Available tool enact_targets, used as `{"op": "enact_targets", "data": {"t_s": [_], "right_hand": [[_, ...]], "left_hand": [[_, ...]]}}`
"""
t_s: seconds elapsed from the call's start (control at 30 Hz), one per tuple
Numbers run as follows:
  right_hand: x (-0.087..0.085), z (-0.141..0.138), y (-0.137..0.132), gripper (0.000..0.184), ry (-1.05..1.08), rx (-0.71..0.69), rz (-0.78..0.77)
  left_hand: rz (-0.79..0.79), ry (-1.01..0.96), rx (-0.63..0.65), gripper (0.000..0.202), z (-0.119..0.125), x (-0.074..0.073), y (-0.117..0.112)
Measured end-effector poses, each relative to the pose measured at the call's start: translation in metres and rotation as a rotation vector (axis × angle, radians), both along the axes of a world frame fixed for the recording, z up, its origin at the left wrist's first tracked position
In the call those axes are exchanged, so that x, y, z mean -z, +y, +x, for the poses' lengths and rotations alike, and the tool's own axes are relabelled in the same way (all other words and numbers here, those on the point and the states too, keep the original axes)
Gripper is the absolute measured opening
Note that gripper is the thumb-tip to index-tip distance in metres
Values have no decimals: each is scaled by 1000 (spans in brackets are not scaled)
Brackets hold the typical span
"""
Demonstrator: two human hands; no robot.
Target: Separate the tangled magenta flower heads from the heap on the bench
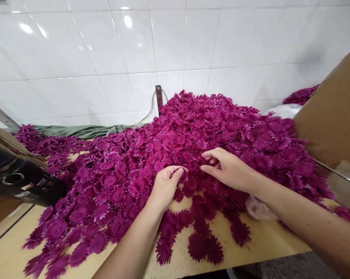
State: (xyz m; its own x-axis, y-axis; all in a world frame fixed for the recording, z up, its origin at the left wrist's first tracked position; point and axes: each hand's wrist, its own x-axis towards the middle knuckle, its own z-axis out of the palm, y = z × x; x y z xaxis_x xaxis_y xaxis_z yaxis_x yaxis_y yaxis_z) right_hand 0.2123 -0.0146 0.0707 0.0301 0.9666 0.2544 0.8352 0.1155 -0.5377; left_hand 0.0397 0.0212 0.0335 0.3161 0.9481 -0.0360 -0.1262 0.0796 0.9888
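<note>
A big heap of magenta fabric flower heads covers the wooden table. My left hand rests at the heap's front edge with its fingers curled and pinched on a flower piece. Just to its right, my right hand reaches into the pile, thumb and fingers pinching together on another flower. The two hands are a few centimetres apart.
A brown cardboard box flap rises at the right. A black carton lies at the left edge. Green cloth and a cable run along the white tiled wall. Loose flowers scatter toward the table's front edge.
</note>
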Motion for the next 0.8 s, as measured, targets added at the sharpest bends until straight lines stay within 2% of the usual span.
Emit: {"op": "enact_targets", "data": {"t_s": [0.17,0.3,0.4,0.5,0.63,0.8], "right_hand": [[-7,-31,-6,27,182,-172,-120],[2,-42,-1,11,241,-230,-156],[9,-40,0,7,100,-197,-7],[7,-35,0,15,-26,-107,91],[0,-31,7,19,83,11,46],[-4,-30,24,19,213,19,-35]], "left_hand": [[83,59,-8,40,8,2,3],[-7,63,73,53,9,2,-1],[-84,36,171,54,5,0,-6],[-35,-25,220,41,2,-1,-10],[51,4,134,26,6,-3,-10],[81,60,38,22,14,-8,-8]]}}
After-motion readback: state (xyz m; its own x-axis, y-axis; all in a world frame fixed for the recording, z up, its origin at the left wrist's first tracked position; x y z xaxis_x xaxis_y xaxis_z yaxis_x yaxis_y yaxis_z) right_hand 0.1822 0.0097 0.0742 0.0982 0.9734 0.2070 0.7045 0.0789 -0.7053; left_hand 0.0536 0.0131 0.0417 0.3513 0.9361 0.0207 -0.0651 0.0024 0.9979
